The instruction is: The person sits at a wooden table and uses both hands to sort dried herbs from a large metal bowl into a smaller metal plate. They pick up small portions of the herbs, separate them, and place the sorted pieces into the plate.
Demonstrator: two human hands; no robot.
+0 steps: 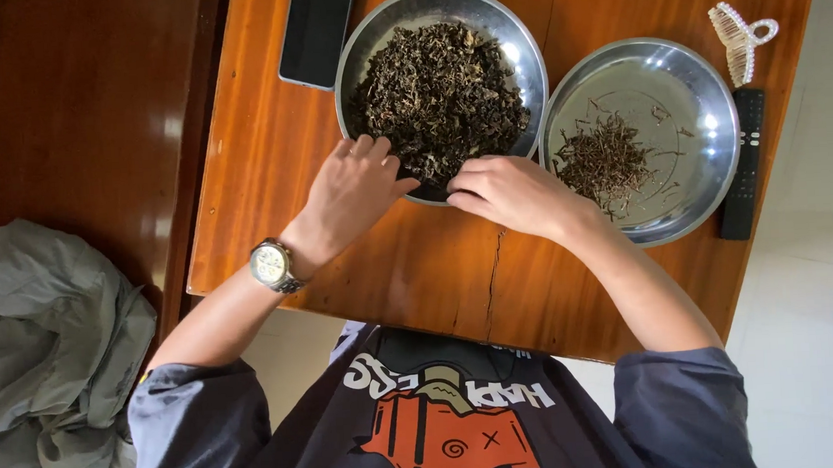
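Wooden table (268,176): hands (356,189) at leaf-filled bowl (521,44)

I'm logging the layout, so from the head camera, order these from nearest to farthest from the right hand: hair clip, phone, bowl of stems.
From the right hand:
1. Bowl of stems, just beside it.
2. Phone, at the table's far edge, past the left hand.
3. Hair clip, far corner beyond the stems bowl.

phone (317,28), remote (743,161), hair clip (740,39), grey cloth (43,353)

Both hands, left hand (356,191) and right hand (515,194), at steel bowl (521,54) of dried leaves (437,98), second bowl (712,177) beside
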